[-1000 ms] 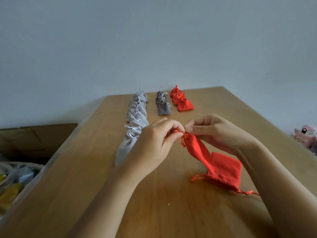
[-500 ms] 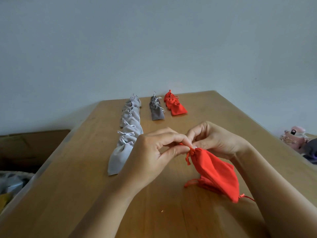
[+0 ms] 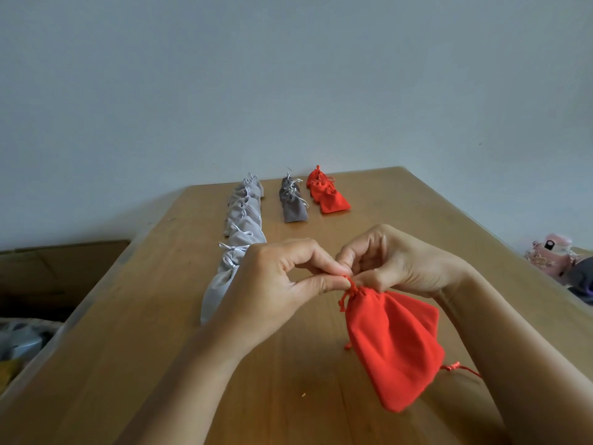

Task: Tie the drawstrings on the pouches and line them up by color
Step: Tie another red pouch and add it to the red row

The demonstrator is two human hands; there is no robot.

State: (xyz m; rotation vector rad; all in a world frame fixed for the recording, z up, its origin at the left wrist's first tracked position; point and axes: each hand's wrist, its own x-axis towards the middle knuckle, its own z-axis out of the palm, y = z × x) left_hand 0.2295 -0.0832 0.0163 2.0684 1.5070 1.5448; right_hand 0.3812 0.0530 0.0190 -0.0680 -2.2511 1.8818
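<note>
Left hand (image 3: 272,284) and right hand (image 3: 401,261) both pinch the drawstring (image 3: 349,284) at the red pouch (image 3: 394,345) neck, near on the tabletop (image 3: 144,332).

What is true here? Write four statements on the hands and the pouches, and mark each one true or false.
1. The left hand and the right hand both pinch the top of a red pouch. True.
2. The dark grey row lies between the light grey row and the red row. True.
3. The light grey row is the shortest. False: it is the longest.
4. The red row is the leftmost one. False: it is the rightmost.
</note>
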